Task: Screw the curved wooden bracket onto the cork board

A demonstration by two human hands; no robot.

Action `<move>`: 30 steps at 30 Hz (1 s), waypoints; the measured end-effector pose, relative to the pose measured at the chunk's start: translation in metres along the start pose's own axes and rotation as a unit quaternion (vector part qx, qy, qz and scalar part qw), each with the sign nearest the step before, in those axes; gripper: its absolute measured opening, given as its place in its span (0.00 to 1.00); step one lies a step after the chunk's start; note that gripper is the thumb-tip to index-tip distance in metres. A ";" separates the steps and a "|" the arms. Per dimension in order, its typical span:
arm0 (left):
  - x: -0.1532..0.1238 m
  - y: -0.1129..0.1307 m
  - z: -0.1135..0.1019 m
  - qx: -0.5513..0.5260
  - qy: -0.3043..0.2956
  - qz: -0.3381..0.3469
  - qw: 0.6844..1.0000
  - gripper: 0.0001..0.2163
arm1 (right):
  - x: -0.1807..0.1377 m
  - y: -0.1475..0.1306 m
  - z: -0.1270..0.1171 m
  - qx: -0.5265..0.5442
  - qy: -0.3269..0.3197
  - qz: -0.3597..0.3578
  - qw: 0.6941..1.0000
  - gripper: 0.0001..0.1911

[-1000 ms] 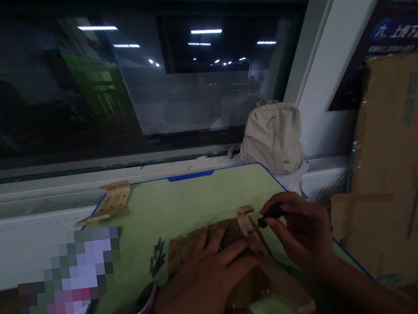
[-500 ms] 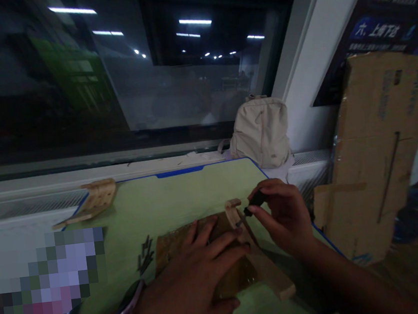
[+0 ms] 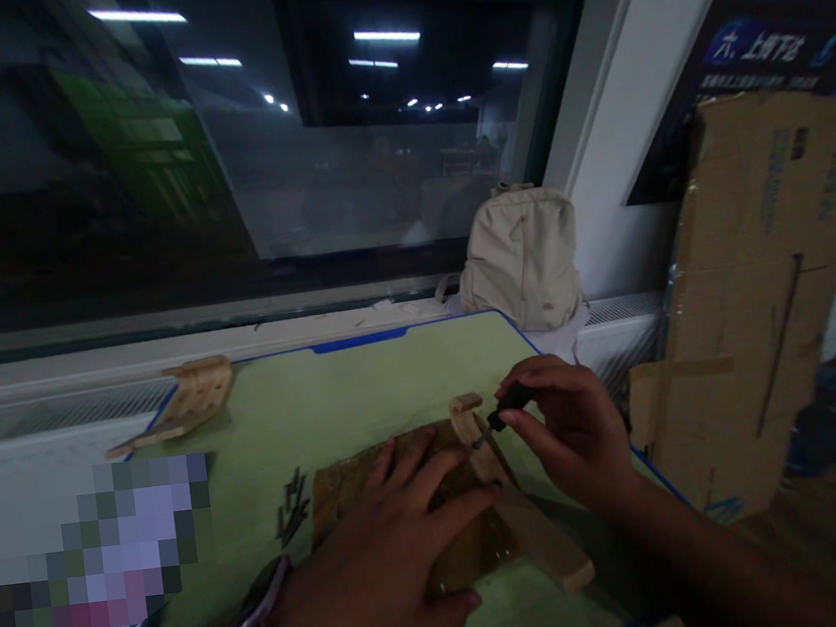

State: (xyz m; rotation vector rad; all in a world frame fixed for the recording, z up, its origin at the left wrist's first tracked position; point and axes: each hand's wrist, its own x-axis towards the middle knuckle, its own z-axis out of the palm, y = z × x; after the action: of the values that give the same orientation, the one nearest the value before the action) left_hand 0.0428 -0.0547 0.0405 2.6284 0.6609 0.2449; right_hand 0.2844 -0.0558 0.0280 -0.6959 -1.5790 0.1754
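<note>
The right hand (image 3: 574, 431) pinches a small black-handled screwdriver (image 3: 511, 406) between fingers and thumb, its tip at a pale wooden slat (image 3: 483, 455) — the left hand (image 3: 370, 550) lies spread flat on a brown wooden board (image 3: 354, 487), on the green tabletop (image 3: 365, 380) — dark screws (image 3: 291, 506) sit just beside the board.

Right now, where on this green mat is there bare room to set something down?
Bare green cutting mat lies along the far edge, between the slatted wooden piece and the right hand, which holds a black-handled screwdriver. It is crowded around the screws and the left hand, pressing a brown board beside a wooden rail.
</note>
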 end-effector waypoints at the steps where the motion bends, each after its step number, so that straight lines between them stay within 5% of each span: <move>1: 0.000 -0.001 0.001 0.002 0.000 0.001 1.000 0.38 | 0.000 0.001 -0.001 -0.009 -0.001 -0.010 1.000 0.20; 9: -0.001 -0.002 0.001 0.013 -0.015 -0.004 1.000 0.38 | -0.006 0.001 -0.004 -0.006 -0.076 0.031 0.997 0.25; 16: 0.001 -0.002 0.002 0.013 -0.023 -0.011 1.000 0.40 | -0.002 0.006 -0.001 0.005 -0.008 0.015 1.000 0.23; 24: -0.001 -0.002 0.003 0.015 -0.029 -0.017 0.999 0.40 | -0.003 -0.007 0.001 0.058 -0.055 0.064 0.995 0.19; 30: 0.001 -0.001 0.000 0.020 -0.036 -0.015 0.999 0.39 | -0.004 0.003 -0.003 0.001 -0.006 -0.002 1.000 0.24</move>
State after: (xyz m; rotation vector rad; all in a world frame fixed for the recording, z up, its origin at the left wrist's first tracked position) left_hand 0.0432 -0.0536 0.0403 2.6497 0.6864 0.1283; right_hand 0.2883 -0.0562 0.0239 -0.6914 -1.5911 0.1772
